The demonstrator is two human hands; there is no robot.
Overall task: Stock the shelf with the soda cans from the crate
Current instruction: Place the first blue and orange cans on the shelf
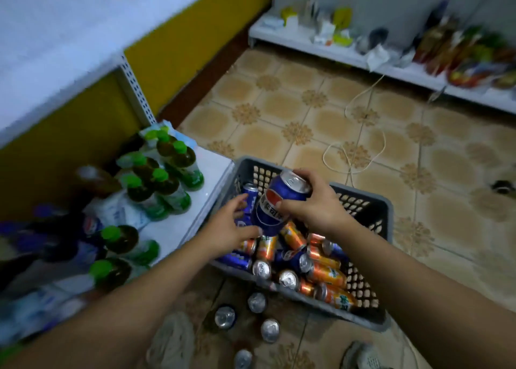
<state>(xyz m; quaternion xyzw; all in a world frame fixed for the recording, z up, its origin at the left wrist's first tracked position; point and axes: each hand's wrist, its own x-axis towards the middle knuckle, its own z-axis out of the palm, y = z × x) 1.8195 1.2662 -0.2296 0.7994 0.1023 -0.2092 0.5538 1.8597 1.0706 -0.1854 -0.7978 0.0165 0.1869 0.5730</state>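
Observation:
A grey perforated crate stands on the tiled floor, holding several blue and orange soda cans lying in a heap. Above the crate a blue soda can hangs tilted. My right hand grips its upper end, and my left hand cups its lower end, with the thumb under the base. The low white shelf lies to the left of the crate, touching its left wall.
Green-capped bottles and dark bottles crowd the shelf's left part. Several cans stand on the floor below the crate, near my shoes. A white cable loops across the tiles. Another shelf with packets runs along the far right.

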